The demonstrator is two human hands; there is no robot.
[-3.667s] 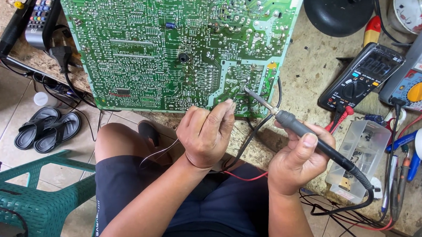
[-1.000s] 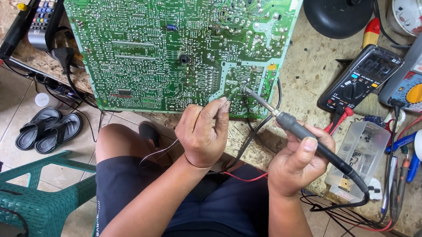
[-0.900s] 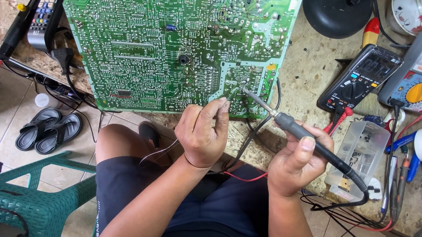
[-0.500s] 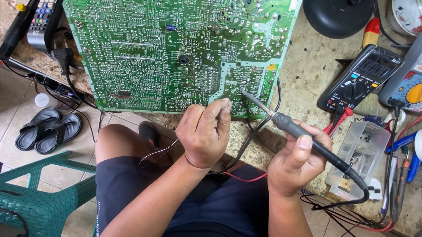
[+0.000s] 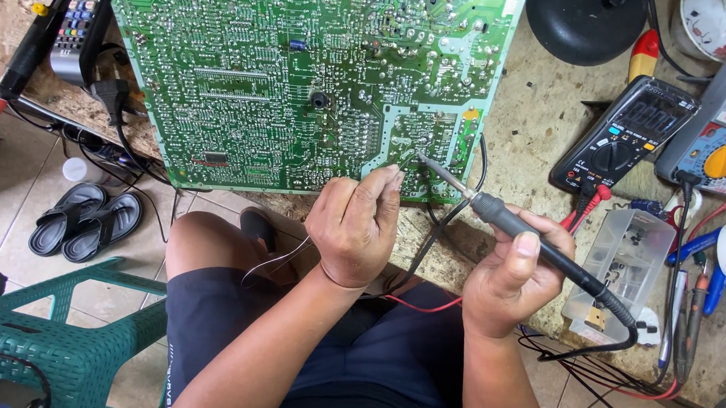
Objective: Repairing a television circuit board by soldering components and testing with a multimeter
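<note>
Green board [image 5: 304,74] lies flat on the desk [image 5: 544,131], solder side up. Left hand [image 5: 353,224] is curled shut, pinching thin wire [image 5: 280,262] at the board's near edge. Right hand [image 5: 510,276] grips a soldering iron [image 5: 537,244], its tip touching the board just beside the left fingertips. Multimeter [image 5: 623,136] sits further right.
</note>
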